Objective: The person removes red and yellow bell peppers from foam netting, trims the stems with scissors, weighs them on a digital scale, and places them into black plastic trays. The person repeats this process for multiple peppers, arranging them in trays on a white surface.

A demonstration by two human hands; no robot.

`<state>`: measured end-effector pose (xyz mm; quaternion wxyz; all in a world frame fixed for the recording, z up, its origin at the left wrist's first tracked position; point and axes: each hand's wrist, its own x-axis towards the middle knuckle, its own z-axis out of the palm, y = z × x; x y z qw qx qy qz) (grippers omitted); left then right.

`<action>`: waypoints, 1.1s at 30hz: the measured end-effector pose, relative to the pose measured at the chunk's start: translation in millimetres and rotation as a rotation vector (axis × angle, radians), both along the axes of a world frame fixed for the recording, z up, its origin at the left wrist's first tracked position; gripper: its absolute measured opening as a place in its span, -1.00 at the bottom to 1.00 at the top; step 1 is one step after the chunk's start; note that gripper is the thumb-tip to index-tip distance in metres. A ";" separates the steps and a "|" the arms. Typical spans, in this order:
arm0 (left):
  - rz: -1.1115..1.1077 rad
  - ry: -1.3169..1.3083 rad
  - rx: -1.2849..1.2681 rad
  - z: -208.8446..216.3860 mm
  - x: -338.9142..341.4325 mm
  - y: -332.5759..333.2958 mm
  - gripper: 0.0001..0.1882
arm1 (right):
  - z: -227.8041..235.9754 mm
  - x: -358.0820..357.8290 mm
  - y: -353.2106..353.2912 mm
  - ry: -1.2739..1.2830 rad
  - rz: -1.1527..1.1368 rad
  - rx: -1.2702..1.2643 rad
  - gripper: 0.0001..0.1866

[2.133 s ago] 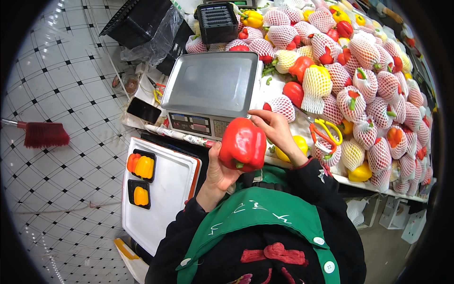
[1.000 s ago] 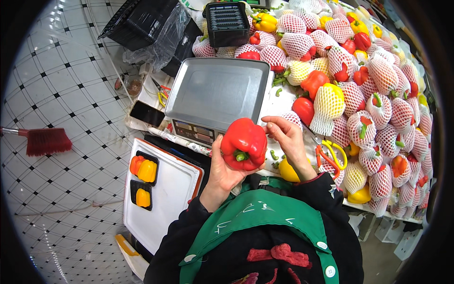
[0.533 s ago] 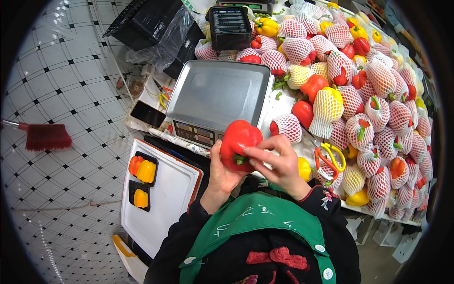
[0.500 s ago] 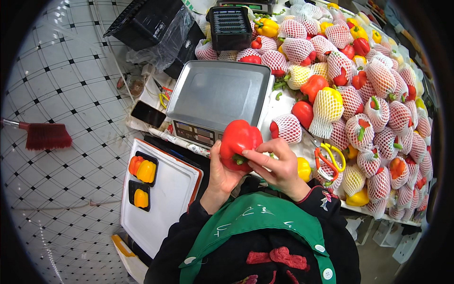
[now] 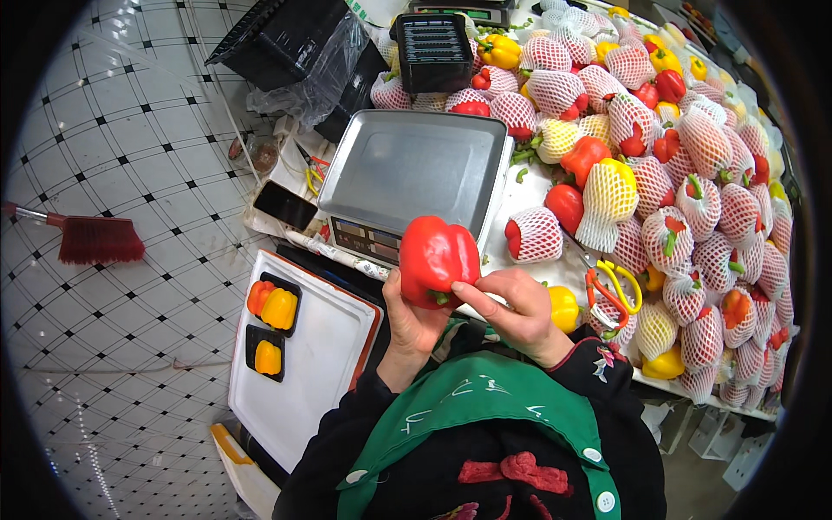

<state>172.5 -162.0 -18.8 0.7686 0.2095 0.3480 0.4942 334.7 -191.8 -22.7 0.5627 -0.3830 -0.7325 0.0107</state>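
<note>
A large red bell pepper [image 5: 438, 258] is held in front of my chest, its green stem end facing down toward me. My left hand [image 5: 411, 322] wraps its left side and underside. With fingertips pressed near the stem, my right hand [image 5: 513, 312] touches the pepper's lower right; whether anything small sits between those fingers is hidden. Just beyond the pepper stands a weighing scale [image 5: 407, 169] with a bare metal pan. To the right lie scissors [image 5: 614, 295] with orange and yellow handles, near a yellow pepper [image 5: 563, 308].
Many net-wrapped peppers [image 5: 676, 238] are heaped across the right side of the table. At left, a white lid-like board [image 5: 321, 347] carries two small black trays [image 5: 264, 351] of peppers. A phone [image 5: 286, 205] lies beside the scale; black crates [image 5: 286, 52] stand behind. A red broom [image 5: 100, 239] is on the floor.
The view has shifted slightly, so the surroundings sit a little farther right. My right fingers have drawn closer together near the stem. The left hand keeps hold of the red bell pepper.
</note>
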 end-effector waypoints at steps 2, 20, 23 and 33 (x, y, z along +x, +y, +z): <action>0.019 0.031 0.000 0.0 -0.6 -1.6 -0.22 | -1.4 0.1 -0.1 -0.055 -0.016 0.020 -0.48; 0.056 0.738 0.890 -1.0 2.9 -3.6 0.25 | -39.1 -8.3 -1.9 0.915 0.520 -0.841 -0.18; 0.033 0.594 0.825 -3.1 1.9 -8.0 0.22 | -43.0 -9.7 -4.0 1.059 0.584 -0.866 -0.08; 0.149 0.415 0.406 -9.6 -27.5 -8.1 -0.62 | -27.0 -14.3 -12.1 1.606 0.717 -1.129 -0.27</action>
